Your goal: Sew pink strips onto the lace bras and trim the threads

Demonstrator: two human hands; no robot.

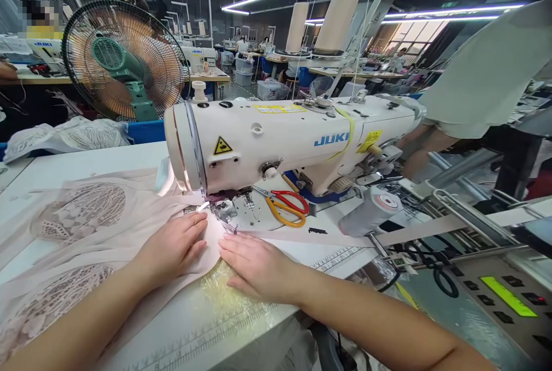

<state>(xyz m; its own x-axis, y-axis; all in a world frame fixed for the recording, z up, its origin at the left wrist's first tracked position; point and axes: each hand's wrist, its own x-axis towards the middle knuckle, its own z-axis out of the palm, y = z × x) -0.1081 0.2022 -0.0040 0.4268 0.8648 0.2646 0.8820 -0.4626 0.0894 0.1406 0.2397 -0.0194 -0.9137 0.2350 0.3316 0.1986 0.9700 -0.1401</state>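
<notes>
Pale pink fabric (211, 247) lies under the presser foot of a white sewing machine (241, 135). My left hand (175, 244) rests flat on this fabric left of the needle, fingers stretched out and thumb a little apart. On the fabric's right edge, just in front of the needle plate (250, 213), lies my right hand (256, 264) with fingers extended together and thumb apart. A narrow pale band (297, 237) runs in from the right towards the right fingertips; its end there is hidden. Lace panels (88, 210) of the pink garment spread to the left.
Orange-and-red-handled snips (287, 210) lie on the machine bed. A grey thread cone (373, 210) sits right of it. Clear yellowish film (224, 290) and a printed ruler (207, 331) mark the front edge. A fan (125, 60) stands behind; a person in a light top (483, 72) is at right.
</notes>
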